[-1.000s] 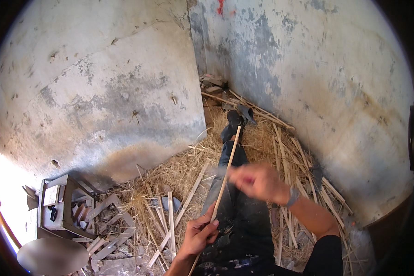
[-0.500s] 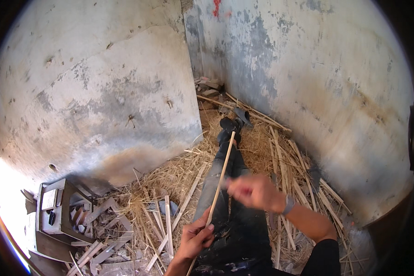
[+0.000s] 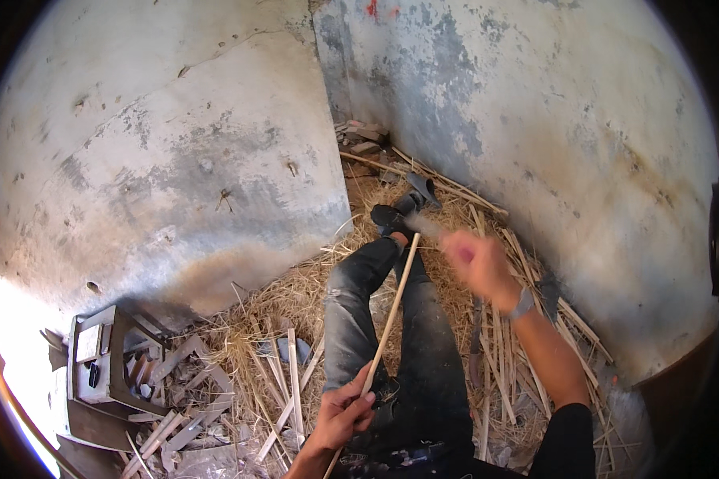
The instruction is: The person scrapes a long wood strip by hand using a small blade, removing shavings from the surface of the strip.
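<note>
A long, thin, pale wooden stick slants upward over my legs, its far end near my feet. My left hand is closed round its lower part, thumb on top. Off to the right of the stick's far end, apart from it, my right hand is curled closed and smeared by motion. A faint blurred streak runs from this hand toward the stick's tip; what it holds cannot be made out. My legs in dark, dusty trousers stretch out beneath the stick.
Straw shavings cover the ground. Split wooden strips lie along the right wall, and more strips lie at the left. A broken wooden box-like frame stands at far left. Worn plaster walls meet at a corner ahead.
My right hand has swept forward and right, away from the stick's middle to beyond its far end. The left hand keeps its hold. My left knee has bent outward and the legs have parted.
</note>
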Motion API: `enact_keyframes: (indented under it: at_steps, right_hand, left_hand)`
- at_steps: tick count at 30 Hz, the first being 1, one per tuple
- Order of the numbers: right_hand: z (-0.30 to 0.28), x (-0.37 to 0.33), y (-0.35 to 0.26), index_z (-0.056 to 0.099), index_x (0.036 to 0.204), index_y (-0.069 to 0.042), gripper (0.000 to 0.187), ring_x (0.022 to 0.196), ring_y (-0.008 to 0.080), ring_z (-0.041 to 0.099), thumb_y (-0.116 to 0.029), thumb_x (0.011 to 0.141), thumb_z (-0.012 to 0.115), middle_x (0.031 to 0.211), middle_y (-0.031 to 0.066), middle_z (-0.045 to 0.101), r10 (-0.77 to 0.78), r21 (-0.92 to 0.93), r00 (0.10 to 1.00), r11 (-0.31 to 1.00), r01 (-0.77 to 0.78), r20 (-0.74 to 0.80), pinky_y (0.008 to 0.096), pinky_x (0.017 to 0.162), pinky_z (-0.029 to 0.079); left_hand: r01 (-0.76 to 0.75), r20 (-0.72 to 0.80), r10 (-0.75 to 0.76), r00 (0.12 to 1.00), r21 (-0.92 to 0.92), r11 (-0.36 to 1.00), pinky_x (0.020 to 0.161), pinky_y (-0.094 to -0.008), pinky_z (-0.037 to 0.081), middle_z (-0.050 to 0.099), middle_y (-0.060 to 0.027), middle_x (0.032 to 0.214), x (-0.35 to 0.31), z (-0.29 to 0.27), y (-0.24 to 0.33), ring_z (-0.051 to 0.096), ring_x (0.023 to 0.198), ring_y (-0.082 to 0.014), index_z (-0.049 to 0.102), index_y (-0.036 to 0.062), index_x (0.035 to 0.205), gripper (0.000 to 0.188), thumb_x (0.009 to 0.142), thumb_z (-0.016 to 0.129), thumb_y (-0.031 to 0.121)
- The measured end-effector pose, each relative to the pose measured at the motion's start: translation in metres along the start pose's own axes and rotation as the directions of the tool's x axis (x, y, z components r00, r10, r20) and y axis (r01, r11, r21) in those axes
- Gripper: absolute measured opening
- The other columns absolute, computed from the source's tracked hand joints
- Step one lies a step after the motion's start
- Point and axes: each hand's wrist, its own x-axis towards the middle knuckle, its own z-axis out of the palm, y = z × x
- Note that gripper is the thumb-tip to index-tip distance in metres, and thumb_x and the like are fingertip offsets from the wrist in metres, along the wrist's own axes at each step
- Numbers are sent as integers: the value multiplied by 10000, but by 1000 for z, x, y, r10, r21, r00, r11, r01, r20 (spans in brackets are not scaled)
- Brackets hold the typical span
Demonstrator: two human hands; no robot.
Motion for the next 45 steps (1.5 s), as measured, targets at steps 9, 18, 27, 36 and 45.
enact_keyframes:
  at_steps: [9, 18, 27, 36, 45]
  right_hand:
    - [-38, -24, -18, 602, 1118, -24, 287, 545, 46, 459, -272, 1120, 459, 631, -23, 484, 173, 362, 978, 924, -119, -120, 244, 499, 363]
    - [-20, -5, -69, 635, 969, -6, 225, 513, 97, 463, -206, 1065, 597, 605, 42, 505, -37, 70, 996, 997, 42, -75, 289, 480, 361]
    - [21, -13, -78, 540, 816, -34, 290, 470, 201, 429, -191, 1050, 609, 594, 119, 436, -55, 139, 998, 989, 51, 21, 353, 470, 342]
    - [60, -66, -99, 514, 776, -37, 278, 480, 273, 482, -109, 996, 668, 637, 148, 464, -202, 344, 964, 930, 133, 174, 384, 477, 368]
    - [36, 6, -65, 503, 815, -45, 298, 484, 354, 497, -201, 1041, 620, 609, 186, 461, -3, 124, 1000, 992, 3, -1, 405, 463, 363]
  left_hand:
    - [-120, 53, 124, 991, -85, 989, 478, -260, 258, 404, 36, 677, 1, -1, 22, 324, 517, -64, 395, 41, 1580, 558, 1041, 522, -26]
    - [-74, 112, 69, 991, 39, 996, 486, -250, 282, 444, 39, 681, 2, 10, 19, 365, 542, -62, 386, 78, 1593, 553, 1063, 539, 36]
    - [-68, 31, 64, 997, 133, 989, 485, -246, 284, 446, 39, 662, -1, 9, 22, 367, 531, -62, 362, 74, 1602, 563, 1067, 537, 53]
    - [-97, 69, 101, 993, -53, 994, 462, -259, 232, 355, 44, 624, 11, -3, 20, 301, 480, -66, 346, 58, 1605, 576, 1057, 520, 23]
    - [-41, 35, 45, 998, -110, 993, 473, -260, 247, 326, 38, 638, 7, 2, 20, 261, 519, -85, 424, 78, 1574, 576, 1017, 549, -2]
